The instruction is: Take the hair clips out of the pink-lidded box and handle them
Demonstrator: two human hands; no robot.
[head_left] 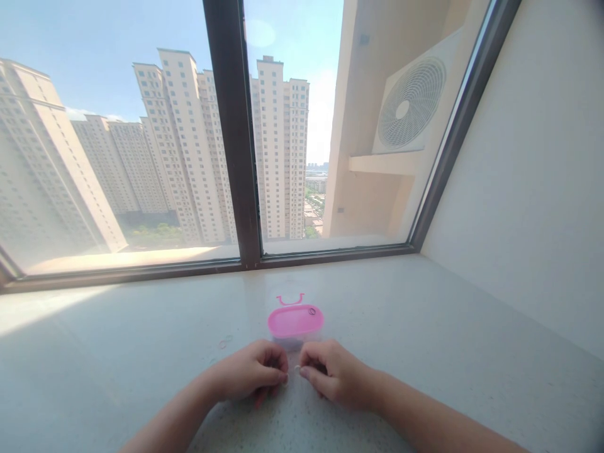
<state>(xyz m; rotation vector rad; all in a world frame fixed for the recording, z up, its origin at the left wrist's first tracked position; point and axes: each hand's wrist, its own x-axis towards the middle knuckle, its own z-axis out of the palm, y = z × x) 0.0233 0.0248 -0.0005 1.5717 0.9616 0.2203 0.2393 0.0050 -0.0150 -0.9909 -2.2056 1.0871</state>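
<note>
Small pale ring [297, 369], or possibly a bead, too small to tell, sits right at the fingertips of the right hand [331, 372], in the narrow gap between the two hands, low on the near side of the stone windowsill [415, 327]. Can't tell if it's actually held or resting on the sill. Left hand [249, 371] is just to its left, curled closed, fingers pinched together and pointing toward the ring. Right hand is also curled closed, fingertips turned in toward the left hand. Hands are very close, but can't tell if they touch. Neither clearly grips anything visible.

Just ahead of the hands is a see-through plastic box with a pink lid [295, 322], flat on the sill, its near wall almost at the hands. A small dark ring [312, 311] lies on the lid, toward the far right. Just past the box, a pink U-shaped plastic piece [289, 299] lies on the sill, apart from it. To the left of the box, a thin pinkish ring [225, 341] lies on the sill, well ahead of the left hand.

Sill's far edge meets a dark window frame [234, 126]. Beyond the glass are high-rise apartment towers [184, 151] and an outdoor air-conditioner unit [410, 104]. A pale wall [509, 157] runs along the sill's right edge.
</note>
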